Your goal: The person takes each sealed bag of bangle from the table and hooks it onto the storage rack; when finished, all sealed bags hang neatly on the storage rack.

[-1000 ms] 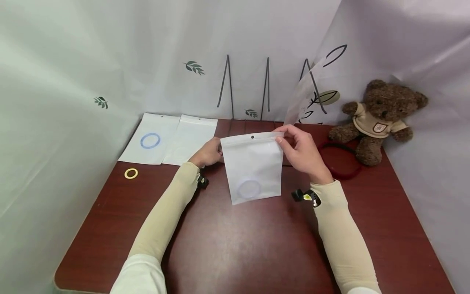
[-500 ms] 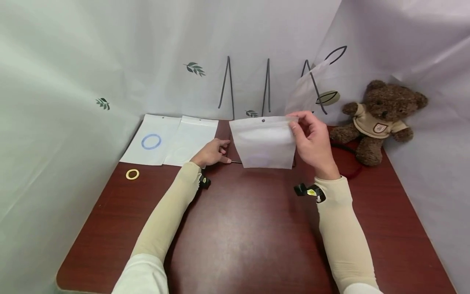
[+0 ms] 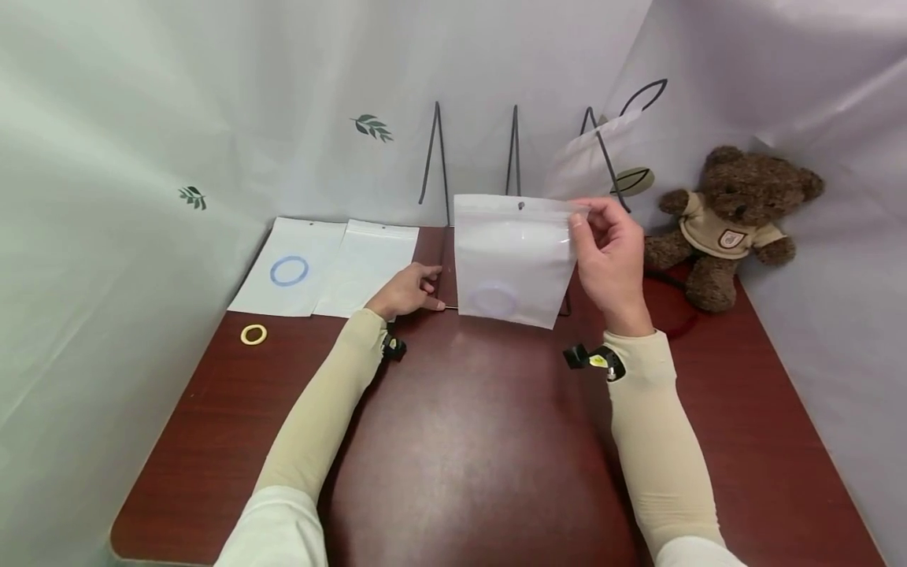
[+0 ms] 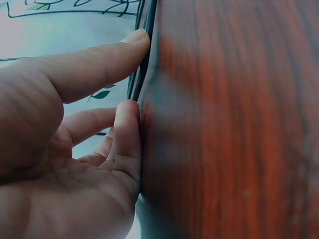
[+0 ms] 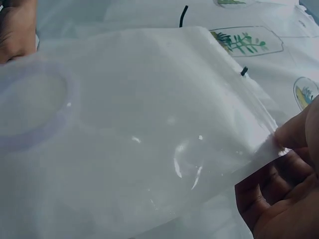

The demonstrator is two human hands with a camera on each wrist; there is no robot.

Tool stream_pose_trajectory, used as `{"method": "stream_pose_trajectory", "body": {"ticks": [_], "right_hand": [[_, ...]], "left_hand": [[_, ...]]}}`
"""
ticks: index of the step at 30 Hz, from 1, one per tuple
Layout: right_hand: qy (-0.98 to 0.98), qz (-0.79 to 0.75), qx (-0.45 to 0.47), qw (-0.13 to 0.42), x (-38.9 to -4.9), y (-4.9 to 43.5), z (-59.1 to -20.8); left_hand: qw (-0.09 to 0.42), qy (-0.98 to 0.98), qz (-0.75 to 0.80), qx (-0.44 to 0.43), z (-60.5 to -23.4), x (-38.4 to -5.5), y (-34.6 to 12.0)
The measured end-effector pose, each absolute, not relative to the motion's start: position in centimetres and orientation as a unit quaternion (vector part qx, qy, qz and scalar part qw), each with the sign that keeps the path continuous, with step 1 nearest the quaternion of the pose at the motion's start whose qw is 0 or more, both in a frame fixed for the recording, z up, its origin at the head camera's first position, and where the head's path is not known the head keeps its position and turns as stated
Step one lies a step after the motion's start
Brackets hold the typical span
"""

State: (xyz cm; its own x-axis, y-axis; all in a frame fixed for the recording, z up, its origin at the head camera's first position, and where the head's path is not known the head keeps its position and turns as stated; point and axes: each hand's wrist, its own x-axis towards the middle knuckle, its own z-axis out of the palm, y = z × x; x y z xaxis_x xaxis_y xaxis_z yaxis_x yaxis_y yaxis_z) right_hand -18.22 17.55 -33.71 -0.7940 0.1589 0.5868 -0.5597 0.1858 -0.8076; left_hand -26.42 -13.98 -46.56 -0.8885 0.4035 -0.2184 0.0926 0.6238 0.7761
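Observation:
My right hand (image 3: 612,256) pinches the upper right corner of a white zip bag (image 3: 513,252) between thumb and fingers. A pale purple ring (image 3: 494,299) shows through near the bag's bottom. At the hang hole in its top strip a dark tip is visible; in the right wrist view a dark hook tip (image 5: 244,71) sticks out by the bag's top edge. Behind the bag stands a dark wire rack (image 3: 438,157) with upright prongs. My left hand (image 3: 407,291) rests at the rack's base; its extended thumb (image 4: 112,62) touches the base wire.
A bag with a blue ring (image 3: 289,271) and another white bag (image 3: 372,256) lie at the back left. A yellow ring (image 3: 253,335) is in front. A translucent bag (image 3: 584,161) is at the right prong. A teddy bear (image 3: 744,205) sits back right, beside a partly hidden dark red ring.
My right hand has lifted the bag up, back and right, bringing its hole to the middle prong. The left hand's fingers have spread along the rack's base.

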Motion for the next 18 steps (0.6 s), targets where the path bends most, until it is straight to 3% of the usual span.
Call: {"method": "stream_pose_trajectory", "body": {"ticks": [18], "right_hand": [[-0.722, 0.627, 0.073, 0.282, -22.1, 17.5, -34.6]], "left_hand": [[0.192, 0.878, 0.418, 0.136, -46.8, -26.5, -13.9]]}}
